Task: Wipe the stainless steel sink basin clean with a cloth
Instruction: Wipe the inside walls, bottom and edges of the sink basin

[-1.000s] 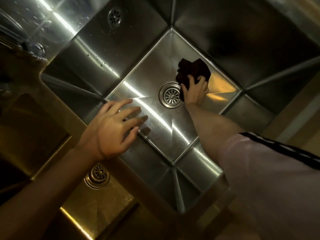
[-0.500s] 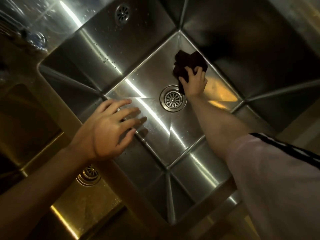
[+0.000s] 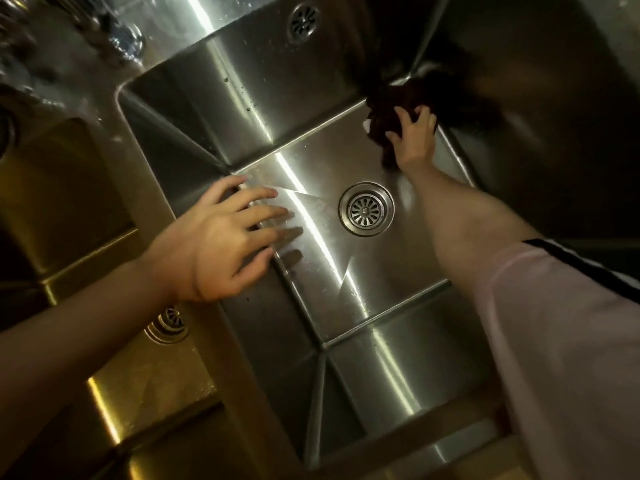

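Since a moment ago, the right hand (image 3: 414, 142) has slid the dark cloth (image 3: 388, 109) away from the drain (image 3: 366, 209) into the far corner of the sink (image 3: 242, 98). Its spread fingers press on the cloth, which bunches beyond the fingertips. The left hand (image 3: 221, 244) rests on the sink's edge, fingers loosely splayed, holding nothing.

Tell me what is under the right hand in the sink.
Under the right hand lies a dark cloth, bunched in the far corner of the sink basin. The fingers press on it. The steel beneath the cloth is covered, so its state cannot be seen.
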A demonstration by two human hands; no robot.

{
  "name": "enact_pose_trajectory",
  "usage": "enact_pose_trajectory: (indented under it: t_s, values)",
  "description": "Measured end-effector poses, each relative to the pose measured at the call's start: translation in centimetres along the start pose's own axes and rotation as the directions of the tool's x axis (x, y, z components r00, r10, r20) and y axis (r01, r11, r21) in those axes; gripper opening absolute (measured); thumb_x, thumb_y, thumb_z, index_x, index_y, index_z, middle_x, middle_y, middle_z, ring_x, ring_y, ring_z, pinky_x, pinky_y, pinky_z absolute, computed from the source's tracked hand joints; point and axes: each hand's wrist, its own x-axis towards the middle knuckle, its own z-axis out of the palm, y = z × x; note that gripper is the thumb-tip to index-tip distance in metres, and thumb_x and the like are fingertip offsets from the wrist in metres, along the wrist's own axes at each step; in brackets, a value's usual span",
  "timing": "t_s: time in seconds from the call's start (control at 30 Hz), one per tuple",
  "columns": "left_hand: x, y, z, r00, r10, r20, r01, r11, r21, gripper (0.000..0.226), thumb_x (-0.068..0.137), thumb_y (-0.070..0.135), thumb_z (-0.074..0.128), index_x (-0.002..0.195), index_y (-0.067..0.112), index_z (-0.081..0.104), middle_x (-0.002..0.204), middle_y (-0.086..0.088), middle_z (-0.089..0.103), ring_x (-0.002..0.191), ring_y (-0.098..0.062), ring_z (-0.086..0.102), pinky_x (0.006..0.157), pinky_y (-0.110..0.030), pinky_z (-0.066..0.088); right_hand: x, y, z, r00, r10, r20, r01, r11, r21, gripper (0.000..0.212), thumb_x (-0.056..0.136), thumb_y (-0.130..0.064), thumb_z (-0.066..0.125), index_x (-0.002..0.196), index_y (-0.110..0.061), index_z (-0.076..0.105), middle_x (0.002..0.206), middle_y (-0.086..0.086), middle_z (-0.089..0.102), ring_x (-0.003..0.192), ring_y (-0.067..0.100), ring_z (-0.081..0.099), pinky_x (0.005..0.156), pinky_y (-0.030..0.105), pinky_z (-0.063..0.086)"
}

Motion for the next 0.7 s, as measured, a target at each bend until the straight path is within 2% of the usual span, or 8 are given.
enact_pose_trajectory:
  t_s: [0.17, 0.23, 0.33, 0.47, 0.7]
  values:
    - [-0.1, 0.2, -0.2, 0.998, -0.054, -0.028, 0.055, 0.998, 0.013, 0.050, 0.090, 0.043, 0.039, 0.132, 0.019, 0.051, 0.132, -0.005, 0.058, 0.134, -0.021, 0.036, 0.117, -0.046, 0.005, 0.4, -0.6, 0.4, 0.999, -0.025, -0.030, 0.024, 0.999, -0.022, 0.048, 0.093, -0.028, 0.054, 0.140, -0.024, 0.042, 0.144, 0.011, 0.035, 0.129, 0.028, 0.036, 0.100, 0.038, 0.042]
    - [-0.1, 0.4, -0.4, 0.995, -0.095, -0.025, 0.096, 0.995, 0.010, 0.053, 0.088, 0.046, 0.039, 0.133, 0.019, 0.052, 0.132, -0.006, 0.058, 0.134, -0.022, 0.037, 0.118, -0.049, 0.003, 0.0, -1.2, 0.5, 0.999, -0.049, 0.016, 0.049, 0.998, -0.038, 0.048, 0.093, -0.031, 0.054, 0.139, -0.024, 0.043, 0.144, 0.011, 0.036, 0.129, 0.029, 0.036, 0.100, 0.040, 0.042]
    - [-0.3, 0.6, -0.7, 0.992, -0.129, -0.002, 0.129, 0.991, 0.024, 0.054, 0.087, 0.047, 0.040, 0.130, 0.018, 0.056, 0.130, -0.006, 0.059, 0.132, -0.023, 0.041, 0.118, -0.053, 0.004, -1.0, -3.3, 0.6, 0.987, -0.125, 0.101, 0.132, 0.989, -0.061, 0.049, 0.093, -0.035, 0.053, 0.140, -0.026, 0.042, 0.145, 0.011, 0.035, 0.129, 0.029, 0.036, 0.102, 0.039, 0.039]
    - [-0.3, 0.8, -1.1, 0.991, -0.131, -0.003, 0.131, 0.990, 0.049, 0.051, 0.087, 0.045, 0.040, 0.122, 0.017, 0.063, 0.124, -0.007, 0.064, 0.126, -0.026, 0.051, 0.115, -0.056, 0.011, -4.2, -7.2, 2.3, 0.966, -0.210, 0.150, 0.212, 0.977, 0.001, 0.050, 0.093, -0.036, 0.053, 0.141, -0.026, 0.041, 0.145, 0.011, 0.033, 0.129, 0.029, 0.035, 0.105, 0.037, 0.038]
    - [-0.6, 0.8, -1.2, 0.991, -0.128, -0.037, 0.129, 0.991, 0.023, 0.048, 0.088, 0.046, 0.041, 0.114, 0.016, 0.068, 0.119, -0.006, 0.066, 0.121, -0.025, 0.055, 0.116, -0.052, 0.012, -9.8, -13.4, 5.2, 0.926, -0.321, 0.197, 0.318, 0.947, 0.047, 0.050, 0.092, -0.038, 0.055, 0.139, -0.029, 0.043, 0.144, 0.007, 0.034, 0.129, 0.025, 0.035, 0.097, 0.036, 0.044]
